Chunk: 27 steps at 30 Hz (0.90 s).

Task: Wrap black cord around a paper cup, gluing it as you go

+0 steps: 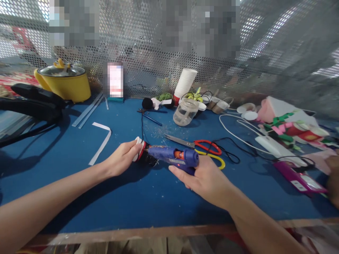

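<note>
My left hand [121,158] pinches a small round piece [138,150] with a white and red rim and black fringe-like material. A black cord runs up from it across the table. Wrapped around the handle of a blue hot glue gun [169,155] is my right hand [209,180]. The gun's nozzle points left and meets or nearly meets the round piece; exact contact is hard to tell. A small red light glows on the gun. Just behind the gun lie scissors [182,141] with red and yellow handles. A bent white strip [102,144] rests left of the piece.
Pliers [151,119] and a clear plastic jar [185,113] stand behind the hands. Farther back are a yellow pot [70,84], a lit phone [116,80] and stacked paper cups [185,83]. Right: a white power strip [278,150], cables, a purple device [296,178].
</note>
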Each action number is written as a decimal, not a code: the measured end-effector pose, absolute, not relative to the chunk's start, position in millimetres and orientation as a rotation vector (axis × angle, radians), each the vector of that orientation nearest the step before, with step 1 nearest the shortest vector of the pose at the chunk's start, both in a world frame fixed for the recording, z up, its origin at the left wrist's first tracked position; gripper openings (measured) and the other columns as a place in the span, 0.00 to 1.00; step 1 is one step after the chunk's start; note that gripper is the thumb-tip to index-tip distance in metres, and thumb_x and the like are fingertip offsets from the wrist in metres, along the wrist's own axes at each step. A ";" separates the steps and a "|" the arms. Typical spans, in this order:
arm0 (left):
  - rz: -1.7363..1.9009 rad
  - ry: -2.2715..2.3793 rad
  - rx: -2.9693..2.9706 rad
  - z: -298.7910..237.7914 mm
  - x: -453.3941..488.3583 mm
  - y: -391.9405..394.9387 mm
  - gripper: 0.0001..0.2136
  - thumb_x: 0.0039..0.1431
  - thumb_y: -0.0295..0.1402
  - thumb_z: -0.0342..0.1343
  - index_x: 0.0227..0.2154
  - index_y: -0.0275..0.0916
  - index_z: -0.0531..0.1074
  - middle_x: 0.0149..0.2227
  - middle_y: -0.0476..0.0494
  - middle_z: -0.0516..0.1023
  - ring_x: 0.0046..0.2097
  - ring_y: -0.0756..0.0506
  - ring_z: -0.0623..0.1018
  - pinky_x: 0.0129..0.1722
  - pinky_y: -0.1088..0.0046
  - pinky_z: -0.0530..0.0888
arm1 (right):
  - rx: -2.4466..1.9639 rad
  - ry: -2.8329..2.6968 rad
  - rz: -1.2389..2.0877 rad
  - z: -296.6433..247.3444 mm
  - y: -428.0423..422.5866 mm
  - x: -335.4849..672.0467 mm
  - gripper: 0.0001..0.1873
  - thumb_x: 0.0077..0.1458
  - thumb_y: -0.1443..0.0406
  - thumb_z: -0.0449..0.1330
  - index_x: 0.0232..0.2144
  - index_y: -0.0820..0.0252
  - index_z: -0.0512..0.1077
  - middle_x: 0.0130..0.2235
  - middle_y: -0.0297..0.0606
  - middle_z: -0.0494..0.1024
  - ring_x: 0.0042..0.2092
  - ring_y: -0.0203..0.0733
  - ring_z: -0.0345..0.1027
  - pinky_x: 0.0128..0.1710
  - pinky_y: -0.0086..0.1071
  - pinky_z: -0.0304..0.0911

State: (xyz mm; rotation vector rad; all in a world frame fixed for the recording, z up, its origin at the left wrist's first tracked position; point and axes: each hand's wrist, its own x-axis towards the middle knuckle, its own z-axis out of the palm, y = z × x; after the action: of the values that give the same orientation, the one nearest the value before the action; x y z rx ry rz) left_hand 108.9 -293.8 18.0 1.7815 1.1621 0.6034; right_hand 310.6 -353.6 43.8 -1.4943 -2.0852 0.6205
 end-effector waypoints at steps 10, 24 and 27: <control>0.662 1.198 1.664 21.0 114.1 -291.8 0.14 0.55 0.39 0.39 0.23 0.35 0.62 0.22 0.52 0.60 0.26 0.51 0.60 0.28 0.74 0.60 | -1.364 -2.212 0.490 40.5 -357.6 306.8 0.08 0.50 0.63 0.53 0.21 0.59 0.63 0.22 0.32 0.69 0.23 0.34 0.61 0.23 0.26 0.57; 0.673 1.106 1.962 17.7 106.5 -297.1 0.16 0.57 0.38 0.36 0.23 0.35 0.62 0.22 0.51 0.61 0.26 0.52 0.60 0.27 0.76 0.61 | -1.514 -1.866 0.943 48.3 -349.4 315.2 0.14 0.50 0.56 0.52 0.25 0.62 0.64 0.13 0.28 0.64 0.15 0.33 0.61 0.16 0.26 0.60; 0.674 1.082 2.028 18.3 105.3 -297.5 0.15 0.57 0.38 0.35 0.20 0.37 0.57 0.21 0.53 0.57 0.25 0.52 0.58 0.25 0.77 0.60 | -1.489 -1.835 0.985 49.2 -347.0 317.1 0.13 0.50 0.56 0.52 0.24 0.61 0.63 0.13 0.27 0.63 0.14 0.32 0.59 0.16 0.25 0.59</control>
State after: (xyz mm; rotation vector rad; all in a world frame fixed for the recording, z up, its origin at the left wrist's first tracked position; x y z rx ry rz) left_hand 105.3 -297.5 18.3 2.0279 1.0816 0.6742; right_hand 317.1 -347.0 49.2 -1.4893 -1.8351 0.9852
